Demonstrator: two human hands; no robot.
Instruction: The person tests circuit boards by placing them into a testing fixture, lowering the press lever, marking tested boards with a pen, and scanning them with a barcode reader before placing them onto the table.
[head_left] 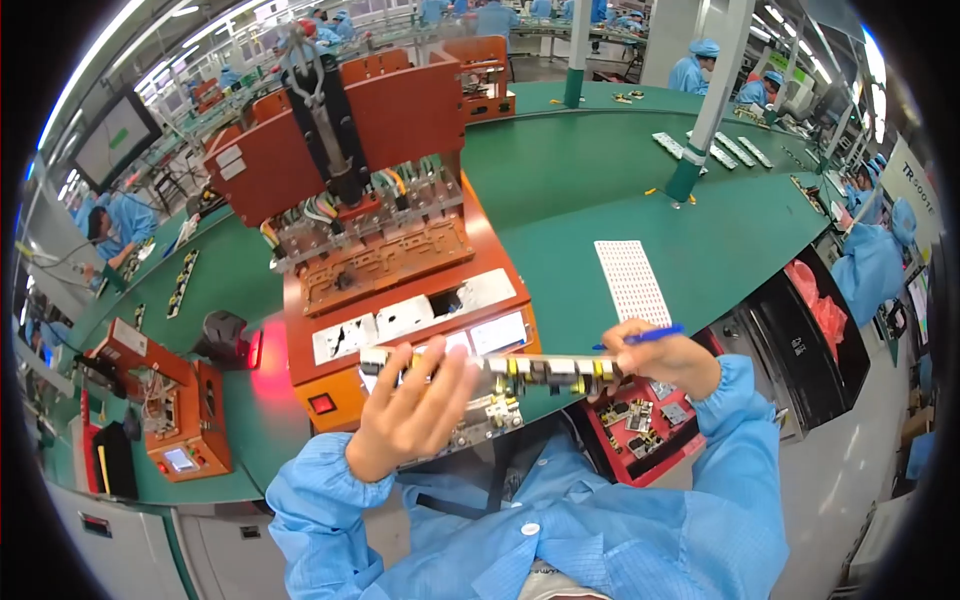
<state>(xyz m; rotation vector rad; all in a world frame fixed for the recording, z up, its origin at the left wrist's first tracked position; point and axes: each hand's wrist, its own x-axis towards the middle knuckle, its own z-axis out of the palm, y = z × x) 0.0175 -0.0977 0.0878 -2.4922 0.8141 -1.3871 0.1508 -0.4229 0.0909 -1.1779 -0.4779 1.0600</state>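
A long circuit board panel (550,372) with yellow, white and black components is held up nearly edge-on in front of me. My left hand (415,405) is at its left end, fingers across the board and slightly blurred, its thumb not clearly visible. My right hand (665,358) grips the right end and also has a blue pen (655,333) between its fingers. Just behind the board stands an orange test fixture (400,300) with its wired upper plate raised. More board parts (488,420) show beneath the held panel, partly hidden by my left hand.
A white label sheet (632,280) lies on the green bench (560,200). A red bin (640,440) of small boards is below my right hand. A smaller orange fixture (190,420) and a black scanner (228,340) sit left. A metal post (705,110) rises from the bench.
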